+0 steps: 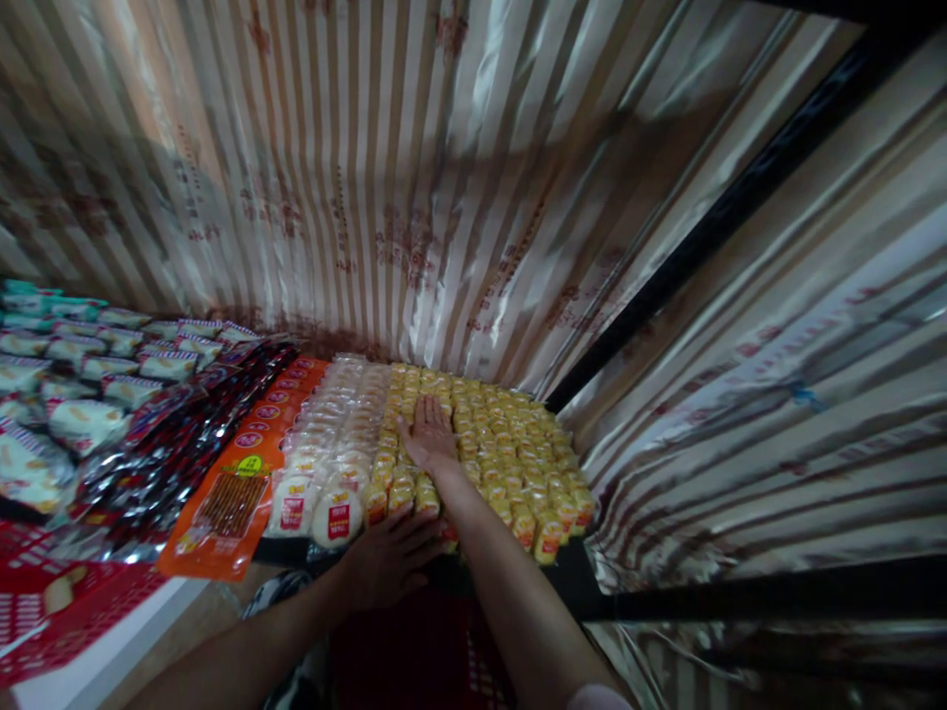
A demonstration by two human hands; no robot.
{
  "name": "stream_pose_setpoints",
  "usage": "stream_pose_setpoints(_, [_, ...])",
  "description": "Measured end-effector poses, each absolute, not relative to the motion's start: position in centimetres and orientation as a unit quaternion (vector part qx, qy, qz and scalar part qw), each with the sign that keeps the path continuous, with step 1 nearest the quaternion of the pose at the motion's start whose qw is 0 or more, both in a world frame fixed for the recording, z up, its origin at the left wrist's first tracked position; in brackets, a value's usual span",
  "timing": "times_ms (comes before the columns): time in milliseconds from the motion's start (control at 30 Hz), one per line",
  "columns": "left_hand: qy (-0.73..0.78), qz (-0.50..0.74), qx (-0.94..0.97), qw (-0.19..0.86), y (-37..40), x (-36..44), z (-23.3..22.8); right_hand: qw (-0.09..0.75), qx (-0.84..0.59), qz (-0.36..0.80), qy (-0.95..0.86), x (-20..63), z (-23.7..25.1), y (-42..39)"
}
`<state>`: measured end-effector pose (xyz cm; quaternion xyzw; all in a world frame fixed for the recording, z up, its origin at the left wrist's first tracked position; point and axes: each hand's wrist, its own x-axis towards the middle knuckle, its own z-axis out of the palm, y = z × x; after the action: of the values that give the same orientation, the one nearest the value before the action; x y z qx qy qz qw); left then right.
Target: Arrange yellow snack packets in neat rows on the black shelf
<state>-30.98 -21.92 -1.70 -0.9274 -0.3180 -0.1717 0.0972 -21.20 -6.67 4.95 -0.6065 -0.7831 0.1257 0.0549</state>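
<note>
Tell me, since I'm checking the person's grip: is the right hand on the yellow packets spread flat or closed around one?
Spread flat. The right hand lies palm down on the yellow packets, fingers extended, gripping none.

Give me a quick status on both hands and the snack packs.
Right hand flat, open on yellow packs. Left hand open at front edge by white round packs. Orange packets alongside, nothing blocking.
</note>
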Motion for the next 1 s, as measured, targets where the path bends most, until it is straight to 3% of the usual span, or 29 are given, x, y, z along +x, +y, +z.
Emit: stream_pose_setpoints(1000, [-0.325, -0.142, -0.923, 0.149, -21.7, -30.5, -2.4, 0.063, -0.617, 0.144, -0.771, -20.8, 5.3, -3.1])
